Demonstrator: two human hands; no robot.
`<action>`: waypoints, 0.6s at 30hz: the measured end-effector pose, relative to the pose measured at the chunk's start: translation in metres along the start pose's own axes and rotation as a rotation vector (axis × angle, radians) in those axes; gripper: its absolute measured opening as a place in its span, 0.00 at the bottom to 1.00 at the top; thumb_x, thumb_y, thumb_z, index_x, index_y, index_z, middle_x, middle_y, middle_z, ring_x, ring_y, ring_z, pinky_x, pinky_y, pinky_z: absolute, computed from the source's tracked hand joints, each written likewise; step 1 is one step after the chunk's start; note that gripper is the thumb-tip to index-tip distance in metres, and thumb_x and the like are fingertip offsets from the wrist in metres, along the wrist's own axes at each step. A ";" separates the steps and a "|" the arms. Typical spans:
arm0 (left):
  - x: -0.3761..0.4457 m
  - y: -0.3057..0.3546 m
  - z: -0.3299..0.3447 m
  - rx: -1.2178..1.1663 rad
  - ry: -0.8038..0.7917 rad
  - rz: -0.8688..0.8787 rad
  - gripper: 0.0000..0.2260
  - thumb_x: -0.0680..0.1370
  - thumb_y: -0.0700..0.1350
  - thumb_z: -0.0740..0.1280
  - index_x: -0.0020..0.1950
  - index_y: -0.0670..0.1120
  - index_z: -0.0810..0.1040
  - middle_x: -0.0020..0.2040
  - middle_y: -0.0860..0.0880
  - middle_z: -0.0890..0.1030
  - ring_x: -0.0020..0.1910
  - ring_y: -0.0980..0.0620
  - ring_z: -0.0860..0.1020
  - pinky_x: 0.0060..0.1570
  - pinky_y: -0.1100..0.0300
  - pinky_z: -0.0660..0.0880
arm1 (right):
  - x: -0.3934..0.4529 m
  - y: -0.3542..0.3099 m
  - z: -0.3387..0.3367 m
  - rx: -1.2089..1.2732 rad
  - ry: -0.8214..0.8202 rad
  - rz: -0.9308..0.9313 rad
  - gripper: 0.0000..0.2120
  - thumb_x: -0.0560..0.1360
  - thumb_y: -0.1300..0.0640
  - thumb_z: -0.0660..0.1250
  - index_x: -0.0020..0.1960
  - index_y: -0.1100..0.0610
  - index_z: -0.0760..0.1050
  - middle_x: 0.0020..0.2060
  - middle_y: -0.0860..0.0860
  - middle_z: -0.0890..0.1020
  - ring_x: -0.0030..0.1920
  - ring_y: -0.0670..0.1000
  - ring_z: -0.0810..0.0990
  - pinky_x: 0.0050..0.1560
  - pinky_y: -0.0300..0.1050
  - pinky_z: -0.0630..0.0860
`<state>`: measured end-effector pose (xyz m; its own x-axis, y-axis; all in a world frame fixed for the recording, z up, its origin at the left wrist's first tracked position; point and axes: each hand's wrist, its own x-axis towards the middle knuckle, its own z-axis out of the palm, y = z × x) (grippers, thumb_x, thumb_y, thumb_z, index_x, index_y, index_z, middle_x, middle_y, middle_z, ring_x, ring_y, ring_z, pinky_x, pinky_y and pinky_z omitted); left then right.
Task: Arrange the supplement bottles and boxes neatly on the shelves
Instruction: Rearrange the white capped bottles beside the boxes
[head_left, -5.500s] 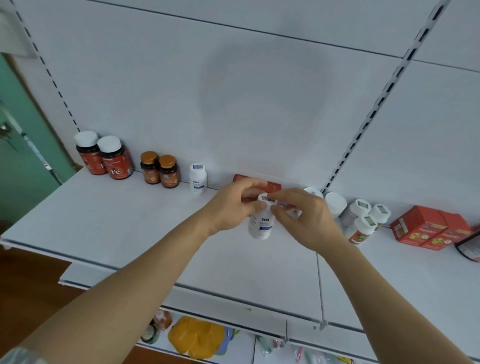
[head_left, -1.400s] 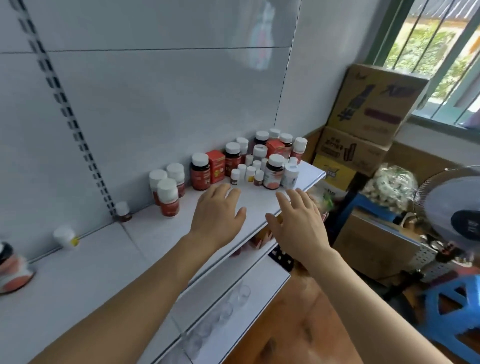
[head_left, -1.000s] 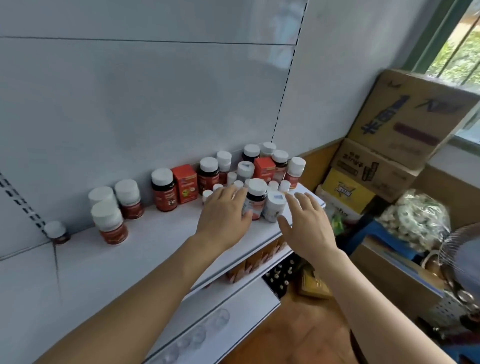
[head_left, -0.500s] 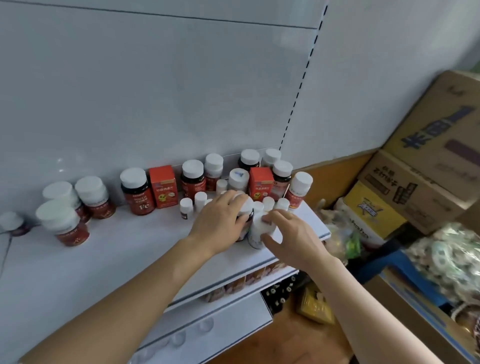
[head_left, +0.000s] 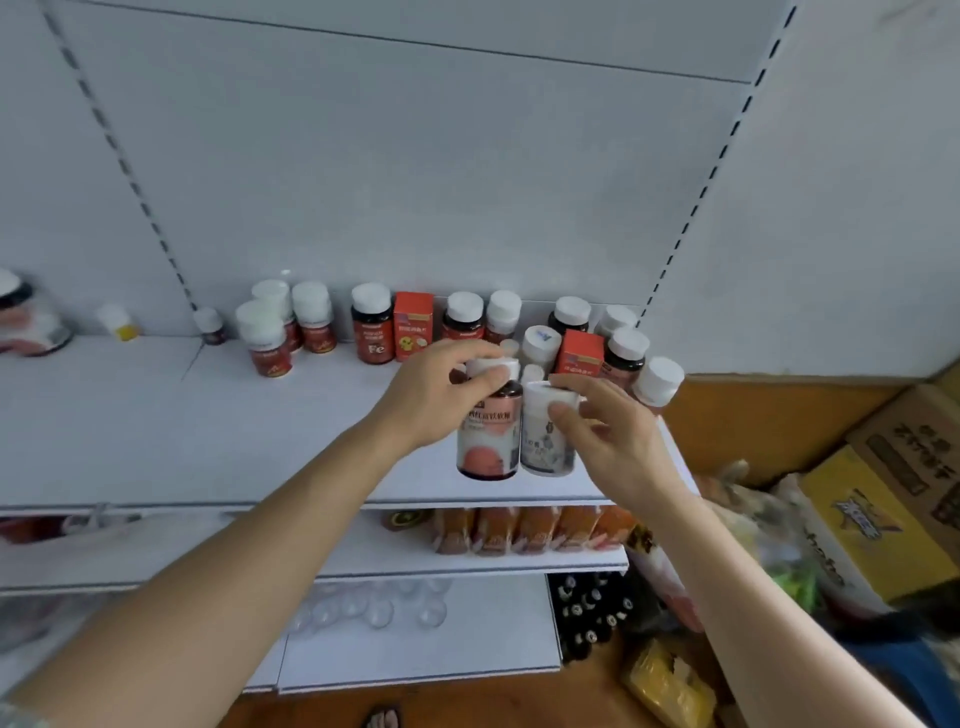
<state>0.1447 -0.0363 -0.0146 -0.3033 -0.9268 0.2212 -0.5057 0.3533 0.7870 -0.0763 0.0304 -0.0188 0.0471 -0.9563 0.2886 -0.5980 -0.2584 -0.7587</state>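
My left hand (head_left: 434, 397) grips a dark brown bottle (head_left: 488, 436) with a white cap and pink label by its top. My right hand (head_left: 613, 434) grips a white bottle (head_left: 543, 441) by its cap, right beside the brown one. Both bottles hang lifted just above the front of the white shelf (head_left: 156, 426). Behind them, along the shelf's back, stand several white-capped brown bottles (head_left: 371, 325) and two red boxes (head_left: 413, 325) (head_left: 582, 353), crowded at the right end.
Lower shelves hold orange packets (head_left: 524, 530) and clear plastic cups (head_left: 384, 610). Small dark bottles (head_left: 589, 613) sit below right. Cardboard boxes (head_left: 883, 514) and bags stand on the floor at right. A large jar (head_left: 26, 317) sits at far left of the shelf.
Both hands closed round the two front bottles and lifted them off the shelf toward me. The camera has swung left and closer to the shelf.
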 end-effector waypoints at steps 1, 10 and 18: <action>-0.006 0.001 -0.008 -0.010 0.013 -0.015 0.12 0.77 0.59 0.67 0.59 0.59 0.80 0.58 0.61 0.80 0.56 0.63 0.76 0.56 0.63 0.72 | 0.001 -0.005 0.004 0.017 -0.010 -0.003 0.15 0.78 0.49 0.66 0.64 0.47 0.76 0.56 0.42 0.79 0.51 0.40 0.79 0.46 0.29 0.76; -0.062 -0.023 -0.091 -0.054 0.163 -0.101 0.16 0.73 0.65 0.68 0.58 0.62 0.80 0.57 0.61 0.81 0.55 0.63 0.78 0.59 0.59 0.75 | 0.010 -0.071 0.069 0.111 -0.118 -0.040 0.12 0.79 0.49 0.65 0.62 0.42 0.76 0.50 0.41 0.82 0.48 0.35 0.79 0.42 0.23 0.72; -0.131 -0.085 -0.188 -0.032 0.218 -0.197 0.17 0.74 0.63 0.69 0.61 0.60 0.80 0.59 0.59 0.79 0.55 0.61 0.77 0.55 0.65 0.72 | 0.008 -0.147 0.177 0.148 -0.187 -0.070 0.09 0.78 0.51 0.67 0.57 0.42 0.76 0.50 0.43 0.82 0.46 0.36 0.80 0.41 0.25 0.73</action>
<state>0.3790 0.0310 -0.0019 -0.0196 -0.9838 0.1781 -0.5105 0.1630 0.8443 0.1537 0.0368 -0.0084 0.2402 -0.9404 0.2407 -0.4651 -0.3292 -0.8218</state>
